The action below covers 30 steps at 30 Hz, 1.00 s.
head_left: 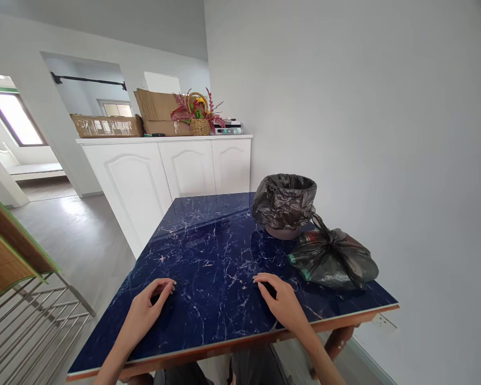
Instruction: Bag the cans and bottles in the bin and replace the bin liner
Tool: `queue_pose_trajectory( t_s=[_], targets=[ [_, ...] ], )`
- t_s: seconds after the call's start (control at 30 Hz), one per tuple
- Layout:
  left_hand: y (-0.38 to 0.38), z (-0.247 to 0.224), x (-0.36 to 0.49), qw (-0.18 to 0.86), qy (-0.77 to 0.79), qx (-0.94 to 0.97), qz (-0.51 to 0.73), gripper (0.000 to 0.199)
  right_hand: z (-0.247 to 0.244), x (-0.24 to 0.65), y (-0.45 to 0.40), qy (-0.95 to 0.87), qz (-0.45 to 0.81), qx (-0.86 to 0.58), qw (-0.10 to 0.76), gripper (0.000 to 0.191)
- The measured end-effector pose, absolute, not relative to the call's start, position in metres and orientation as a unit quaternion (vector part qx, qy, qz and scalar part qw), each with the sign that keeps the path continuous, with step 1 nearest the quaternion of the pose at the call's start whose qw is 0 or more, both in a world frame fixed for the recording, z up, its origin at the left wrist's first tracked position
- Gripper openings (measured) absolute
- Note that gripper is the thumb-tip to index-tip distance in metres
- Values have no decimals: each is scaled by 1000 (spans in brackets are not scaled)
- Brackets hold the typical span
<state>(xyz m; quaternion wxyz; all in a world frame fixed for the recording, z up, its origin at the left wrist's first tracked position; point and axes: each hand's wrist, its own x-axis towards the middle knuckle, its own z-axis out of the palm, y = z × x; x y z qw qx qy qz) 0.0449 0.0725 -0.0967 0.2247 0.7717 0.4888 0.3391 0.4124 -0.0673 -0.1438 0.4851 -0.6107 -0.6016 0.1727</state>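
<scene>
My left hand (153,300) rests on the blue marble-patterned table (200,235) near its left front edge, loosely curved and open, with a gap between thumb and fingers and nothing held. Farther right, my right hand (281,300) lies on the same tabletop, also open and empty, thumb apart from the bent fingers. Closest to it is a tied black plastic bag (336,262) with bulky contents dimly showing through. Behind that bag stands a trash bin (282,233) lined with a black garbage bag (284,200) folded over its rim. The bin's inside is mostly hidden.
A grey wall (364,133) borders the table's right side. White cabinets (192,166) stand beyond the far edge, carrying cardboard boxes (108,125) and a flower basket (199,126). At lower left is a metal rack (44,321).
</scene>
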Motion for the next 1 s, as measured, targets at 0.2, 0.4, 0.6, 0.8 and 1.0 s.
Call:
queue_pose_trajectory(
  t_s=[0.2, 0.4, 0.6, 0.8, 1.0],
  targets=[
    [69, -91, 47, 228, 483, 774, 340, 53, -143, 412, -67, -605, 167, -608, 487, 30],
    [68, -89, 50, 226, 482, 773, 346, 53, -144, 411, -67, -608, 155, -608, 488, 28],
    [67, -89, 50, 221, 474, 775, 353, 51, -131, 419, -74, -623, 123, -601, 486, 31],
    [66, -91, 49, 215, 478, 778, 347, 51, -96, 521, -89, -551, -159, -661, 484, 30],
    [68, -92, 48, 214, 474, 782, 345, 52, -94, 614, -92, -501, -159, -752, 397, 35]
  ],
)
